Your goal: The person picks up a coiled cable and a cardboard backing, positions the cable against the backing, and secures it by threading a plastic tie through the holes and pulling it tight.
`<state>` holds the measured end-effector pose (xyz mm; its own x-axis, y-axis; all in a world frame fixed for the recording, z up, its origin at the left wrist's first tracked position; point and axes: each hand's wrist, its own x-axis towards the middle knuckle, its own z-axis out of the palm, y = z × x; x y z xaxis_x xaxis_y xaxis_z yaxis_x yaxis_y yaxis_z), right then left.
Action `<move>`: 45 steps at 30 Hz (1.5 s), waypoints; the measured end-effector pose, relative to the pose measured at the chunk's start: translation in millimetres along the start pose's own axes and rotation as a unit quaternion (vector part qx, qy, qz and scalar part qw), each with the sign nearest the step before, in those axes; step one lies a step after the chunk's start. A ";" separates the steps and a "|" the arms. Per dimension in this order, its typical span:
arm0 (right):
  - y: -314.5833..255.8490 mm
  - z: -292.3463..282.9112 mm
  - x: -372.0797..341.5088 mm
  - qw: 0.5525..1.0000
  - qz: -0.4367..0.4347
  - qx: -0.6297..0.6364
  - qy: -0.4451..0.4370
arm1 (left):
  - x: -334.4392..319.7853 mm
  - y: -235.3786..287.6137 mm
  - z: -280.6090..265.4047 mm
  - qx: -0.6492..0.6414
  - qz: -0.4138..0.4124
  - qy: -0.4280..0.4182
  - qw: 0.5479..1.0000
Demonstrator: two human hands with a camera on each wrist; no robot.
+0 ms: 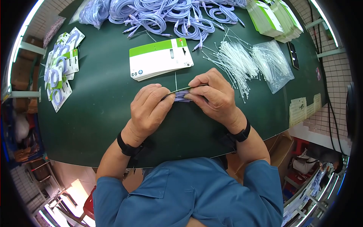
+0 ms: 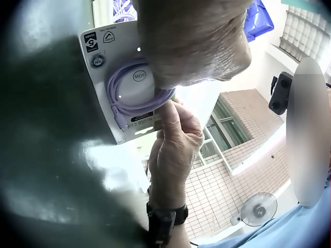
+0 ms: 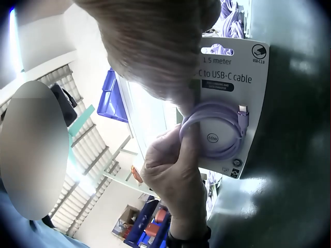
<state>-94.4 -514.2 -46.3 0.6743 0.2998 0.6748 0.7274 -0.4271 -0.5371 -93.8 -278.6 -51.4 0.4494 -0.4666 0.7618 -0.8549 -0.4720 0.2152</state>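
Both hands hold one card upright, edge-on in the head view, with a coiled lilac cable against its near face. The left hand pinches the card's left end, and the right hand pinches its right end, thumbs on the cable side. In the left wrist view the card shows its printed face with the cable coil on it. In the right wrist view the cable's metal plug lies near the card's edge. A thin white tie stands out beyond the card.
Beyond the hands lies a stack of green-and-white cards. White cable ties and a bag of ties are at right. Lilac cables pile at the back, finished-looking carded cables at left, card stacks back right.
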 end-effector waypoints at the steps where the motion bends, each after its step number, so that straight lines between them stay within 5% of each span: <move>1: -0.8 0.3 0.8 1.000 -0.001 0.000 0.002 | -0.6 0.4 -0.2 -0.002 -0.006 -0.002 1.000; 15: 3.2 -15.8 7.0 1.000 -0.022 -0.012 -0.003 | 4.2 5.5 0.6 0.001 -0.012 0.003 1.000; 18: 15.6 -32.6 10.4 0.988 0.097 -0.004 0.118 | 3.1 6.4 0.5 0.001 -0.023 0.003 1.000; 22: 47.6 -61.5 4.0 0.961 0.253 -0.090 0.065 | 2.3 8.1 -0.9 0.007 -0.030 0.001 1.000; 26: 59.2 -56.0 -6.3 0.934 0.297 -0.193 -0.040 | 2.5 7.6 -2.4 0.004 -0.029 -0.001 1.000; 30: 72.4 -37.6 -13.7 0.939 0.186 -0.285 -0.054 | 3.0 6.6 -2.2 0.001 -0.035 -0.001 0.999; 45: 79.1 -32.6 -10.6 0.936 0.205 -0.282 -0.040 | -1.5 4.3 -2.4 -0.005 -0.016 0.001 1.000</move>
<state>-48.1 -579.0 -79.4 0.9061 0.0656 0.4180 0.2378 -0.8961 -0.3748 -98.7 -278.1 -50.2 0.4757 -0.4493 0.7562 -0.8427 -0.4793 0.2454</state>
